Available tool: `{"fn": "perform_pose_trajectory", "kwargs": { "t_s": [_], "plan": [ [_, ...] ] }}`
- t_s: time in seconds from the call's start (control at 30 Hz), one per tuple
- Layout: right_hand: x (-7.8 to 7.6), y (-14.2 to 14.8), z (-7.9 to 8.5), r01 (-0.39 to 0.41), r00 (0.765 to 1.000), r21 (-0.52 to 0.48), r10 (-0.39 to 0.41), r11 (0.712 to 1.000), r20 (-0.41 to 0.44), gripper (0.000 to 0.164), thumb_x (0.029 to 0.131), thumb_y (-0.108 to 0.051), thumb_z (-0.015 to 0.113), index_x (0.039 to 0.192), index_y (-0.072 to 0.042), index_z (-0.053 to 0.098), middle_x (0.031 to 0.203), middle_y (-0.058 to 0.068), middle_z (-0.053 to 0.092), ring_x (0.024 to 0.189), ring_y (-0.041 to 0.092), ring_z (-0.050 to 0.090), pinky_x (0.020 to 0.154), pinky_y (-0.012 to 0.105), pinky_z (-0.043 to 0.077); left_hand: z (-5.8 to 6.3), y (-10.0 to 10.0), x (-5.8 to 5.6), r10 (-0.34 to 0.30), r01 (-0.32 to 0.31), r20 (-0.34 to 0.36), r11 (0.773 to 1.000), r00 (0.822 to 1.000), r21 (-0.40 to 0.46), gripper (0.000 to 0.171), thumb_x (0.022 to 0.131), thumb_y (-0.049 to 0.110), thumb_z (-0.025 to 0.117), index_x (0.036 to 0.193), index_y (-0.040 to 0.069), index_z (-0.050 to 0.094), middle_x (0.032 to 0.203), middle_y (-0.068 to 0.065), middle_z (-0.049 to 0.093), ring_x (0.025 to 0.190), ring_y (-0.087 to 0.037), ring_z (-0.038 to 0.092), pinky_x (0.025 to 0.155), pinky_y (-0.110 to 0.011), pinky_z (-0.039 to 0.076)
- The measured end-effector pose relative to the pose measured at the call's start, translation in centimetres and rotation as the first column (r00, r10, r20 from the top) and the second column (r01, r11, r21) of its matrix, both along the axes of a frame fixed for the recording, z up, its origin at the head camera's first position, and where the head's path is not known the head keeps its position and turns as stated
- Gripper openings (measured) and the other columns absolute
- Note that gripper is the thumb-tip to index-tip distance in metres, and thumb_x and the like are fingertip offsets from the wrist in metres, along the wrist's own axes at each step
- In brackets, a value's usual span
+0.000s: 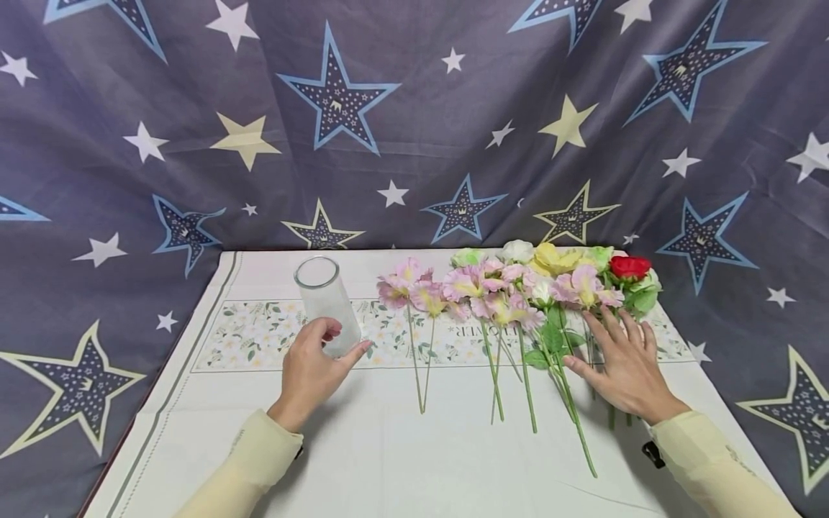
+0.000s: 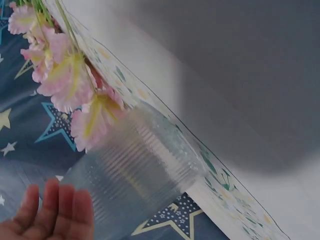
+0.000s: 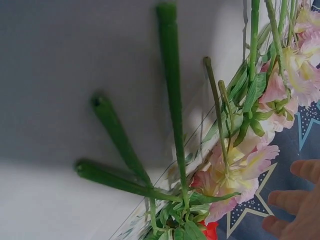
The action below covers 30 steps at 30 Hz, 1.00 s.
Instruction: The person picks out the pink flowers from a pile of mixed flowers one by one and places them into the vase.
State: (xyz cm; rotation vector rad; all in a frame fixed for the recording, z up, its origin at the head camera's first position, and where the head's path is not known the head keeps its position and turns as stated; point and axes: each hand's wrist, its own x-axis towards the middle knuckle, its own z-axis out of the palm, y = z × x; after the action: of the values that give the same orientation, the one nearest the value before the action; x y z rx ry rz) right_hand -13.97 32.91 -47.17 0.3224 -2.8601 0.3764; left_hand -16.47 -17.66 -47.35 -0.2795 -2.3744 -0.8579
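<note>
At centre-left, my left hand [image 1: 314, 370], fingers loosely curved, is by a clear ribbed glass vase [image 1: 329, 306], contact unclear; at right, my right hand [image 1: 623, 367] spreads beside pink-and-yellow flowers [image 1: 505, 309] partly covering upside-down "FLOWER" lettering [image 1: 476, 332].

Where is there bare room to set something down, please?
The widest free patch of white cloth lies at the front, between the left hand and the thin green stems; a smaller one lies left of the tall, clear ribbed vase. The back right is crowded with pink, yellow, white and red flowers, beside the right hand.
</note>
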Motion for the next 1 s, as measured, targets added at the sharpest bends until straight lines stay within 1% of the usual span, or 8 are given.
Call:
{"fn": "perform_pose_trajectory", "kwargs": {
  "t_s": [0.1, 0.17, 0.33, 0.5, 0.63, 0.77, 0.9, 1.0],
  "plan": [
    [0.0, -0.2, 0.0, -0.002, 1.0, -0.007, 0.002, 1.0, -0.006, 0.09, 0.093, -0.061, 0.063, 0.162, -0.013, 0.03, 0.162, 0.029, 0.027, 0.15, 0.053, 0.015, 0.115, 0.072, -0.004, -0.1, 0.5, 0.1, -0.047, 0.047, 0.033, 0.999, 0.998, -0.026, 0.052, 0.072, 0.044, 0.093, 0.101, 0.009, 0.066, 0.095, -0.008, 0.068, 0.086, -0.027, 0.066, 0.069, -0.044, 0.053],
    [0.0, -0.3, 0.1, -0.005, 1.0, -0.012, 0.005, 1.0, -0.012, 0.09, 0.093, -0.06, 0.063, 0.161, -0.012, 0.031, 0.162, 0.029, 0.028, 0.149, 0.053, 0.015, 0.115, 0.072, -0.003, -0.2, 0.7, 0.1, -0.059, 0.061, 0.049, 0.997, 0.997, -0.039, 0.054, 0.072, 0.046, 0.092, 0.103, 0.009, 0.068, 0.099, -0.007, 0.07, 0.091, -0.026, 0.067, 0.074, -0.045, 0.054],
    [0.1, -0.6, 0.1, -0.016, 0.999, -0.011, 0.016, 1.0, -0.034, 0.09, 0.093, -0.059, 0.064, 0.161, -0.01, 0.031, 0.161, 0.028, 0.03, 0.147, 0.054, 0.019, 0.114, 0.073, 0.002, -0.5, 1.3, 0.0, -0.094, 0.099, 0.085, 0.994, 0.992, -0.055, 0.065, 0.073, 0.049, 0.091, 0.115, 0.005, 0.069, 0.115, -0.012, 0.071, 0.105, -0.033, 0.068, 0.083, -0.052, 0.055],
    [0.1, -0.9, 0.0, -0.03, 0.998, -0.01, 0.029, 1.0, -0.047, 0.091, 0.093, -0.059, 0.064, 0.162, -0.012, 0.03, 0.161, 0.027, 0.031, 0.146, 0.053, 0.021, 0.116, 0.072, -0.001, -0.6, 2.0, 0.2, -0.109, 0.12, 0.148, 0.991, 0.983, -0.066, 0.074, 0.074, 0.054, 0.089, 0.125, 0.005, 0.067, 0.127, -0.015, 0.068, 0.113, -0.037, 0.067, 0.085, -0.055, 0.055],
    [0.0, -1.1, -0.1, -0.033, 0.998, -0.012, 0.032, 0.999, -0.051, 0.09, 0.093, -0.059, 0.065, 0.162, -0.013, 0.03, 0.161, 0.027, 0.031, 0.145, 0.053, 0.022, 0.117, 0.071, -0.002, -0.6, 2.5, 0.3, -0.125, 0.138, 0.189, 0.989, 0.974, -0.061, 0.078, 0.074, 0.055, 0.088, 0.129, 0.006, 0.065, 0.133, -0.017, 0.065, 0.118, -0.038, 0.064, 0.092, -0.055, 0.053],
    [0.2, -1.3, 0.0, -0.03, 0.999, -0.017, 0.029, 0.999, -0.044, 0.091, 0.093, -0.059, 0.064, 0.162, -0.012, 0.03, 0.16, 0.028, 0.031, 0.145, 0.053, 0.022, 0.117, 0.071, -0.001, -0.6, 2.9, 0.2, -0.146, 0.159, 0.212, 0.986, 0.966, -0.05, 0.08, 0.074, 0.054, 0.088, 0.132, 0.006, 0.063, 0.136, -0.017, 0.063, 0.123, -0.037, 0.061, 0.098, -0.054, 0.051],
    [0.3, -1.7, 0.0, -0.036, 0.999, -0.033, 0.035, 0.999, -0.034, 0.09, 0.093, -0.059, 0.065, 0.161, -0.01, 0.032, 0.159, 0.028, 0.033, 0.145, 0.053, 0.024, 0.117, 0.07, 0.001, -0.6, 3.4, 0.2, -0.157, 0.169, 0.226, 0.985, 0.961, -0.035, 0.081, 0.074, 0.054, 0.089, 0.134, 0.007, 0.062, 0.137, -0.017, 0.062, 0.125, -0.037, 0.06, 0.1, -0.055, 0.05],
    [0.4, -2.0, -0.2, -0.048, 0.998, -0.054, 0.046, 0.997, -0.035, 0.089, 0.092, -0.058, 0.067, 0.158, -0.008, 0.036, 0.157, 0.029, 0.036, 0.144, 0.052, 0.027, 0.117, 0.07, 0.004, -0.7, 3.8, 0.2, -0.163, 0.174, 0.231, 0.984, 0.959, -0.03, 0.082, 0.074, 0.056, 0.088, 0.135, 0.008, 0.062, 0.138, -0.017, 0.062, 0.125, -0.038, 0.06, 0.1, -0.055, 0.05]
  ]
}}
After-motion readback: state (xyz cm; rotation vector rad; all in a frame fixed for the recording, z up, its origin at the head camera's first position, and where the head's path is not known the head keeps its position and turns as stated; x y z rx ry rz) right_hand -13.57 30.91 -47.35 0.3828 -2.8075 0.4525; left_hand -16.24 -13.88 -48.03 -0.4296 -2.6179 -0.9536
